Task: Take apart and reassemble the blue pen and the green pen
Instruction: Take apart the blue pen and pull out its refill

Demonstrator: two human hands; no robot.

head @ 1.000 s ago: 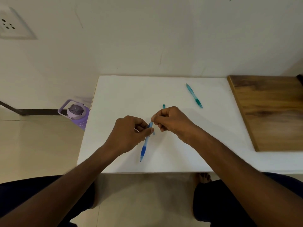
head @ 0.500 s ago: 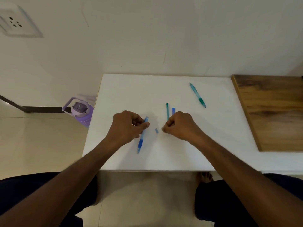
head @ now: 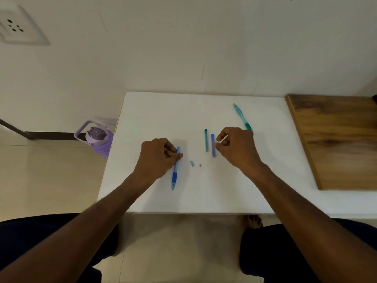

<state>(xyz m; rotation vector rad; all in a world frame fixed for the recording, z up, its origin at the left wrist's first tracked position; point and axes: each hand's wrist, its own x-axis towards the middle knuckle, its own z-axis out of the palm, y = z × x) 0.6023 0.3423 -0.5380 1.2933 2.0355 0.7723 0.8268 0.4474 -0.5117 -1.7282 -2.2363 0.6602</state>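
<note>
My left hand [head: 158,158] hides the blue pen [head: 175,170] barrel's upper part. Green pen [head: 242,117] tip hidden behind right hand [head: 234,146]. Two specks [head: 195,164] on the table [head: 163,111] too small to identify. Wooden board [head: 336,139] cut off at right edge.

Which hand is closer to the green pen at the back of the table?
Right. The right hand sits just beside the green pen; the left hand is far across, holding the blue pen.

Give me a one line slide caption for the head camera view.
Left hand holds the blue pen barrel on the white table; right hand reaches loose pen parts.
</note>
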